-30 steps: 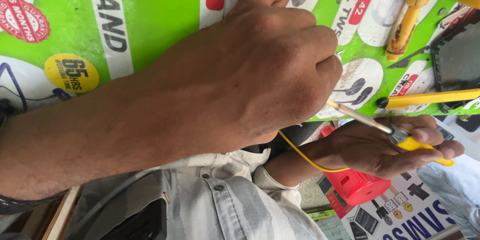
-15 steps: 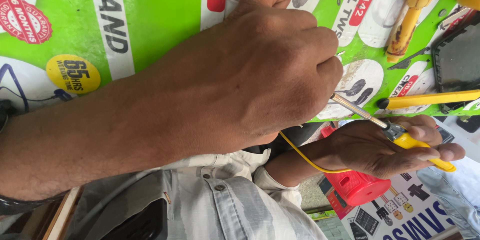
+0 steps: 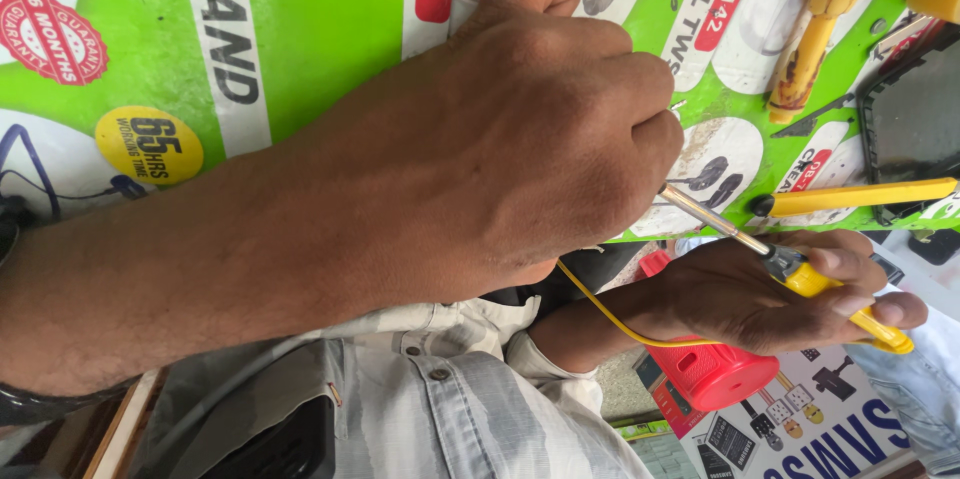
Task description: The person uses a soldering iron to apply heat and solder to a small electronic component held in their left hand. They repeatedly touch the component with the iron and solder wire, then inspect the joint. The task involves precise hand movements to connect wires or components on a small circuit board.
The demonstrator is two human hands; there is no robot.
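A person's right hand (image 3: 770,294) is gripping a yellow-handled soldering iron (image 3: 800,274), its metal shaft reaching under the left hand (image 3: 540,129). The left hand is clenching into a fist over the green printed table (image 3: 320,29), its grip hidden.

screwdriver (image 3: 800,269): metal shaft, yellow plastic handle | poster (image 3: 320,29): glossy paper | shirt (image 3: 450,409): cloth

A worktop (image 3: 320,29) covered by a bright green printed sheet fills the upper view in daylight, its wooden edge (image 3: 110,429) showing at lower left, with another printed poster (image 3: 800,429) below right.
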